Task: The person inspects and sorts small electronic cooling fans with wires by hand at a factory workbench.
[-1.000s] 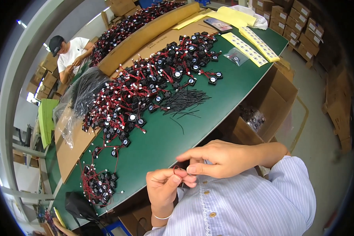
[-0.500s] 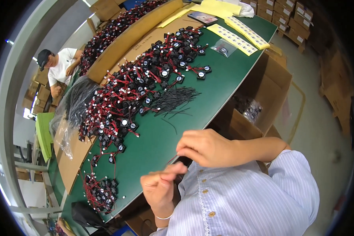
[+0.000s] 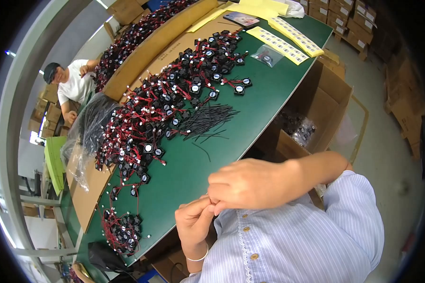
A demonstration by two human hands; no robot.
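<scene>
1. In the head view I can make out only a sliver of the thin strand (image 3: 210,200): narrow and dark reddish, with the rest hidden by fingers.
2. It sits at the fingertips where the left grip (image 3: 194,220) and right grip (image 3: 248,184) meet, near the close edge of the green desk (image 3: 184,174).
3. I read the left thumb and forefinger as clamped on the strand; the right fingers curl over it, and I cannot tell whether they pinch.
4. Beyond both, loose black tubes (image 3: 208,121) lie beside heaped, red-wired black parts (image 3: 151,111).
</scene>
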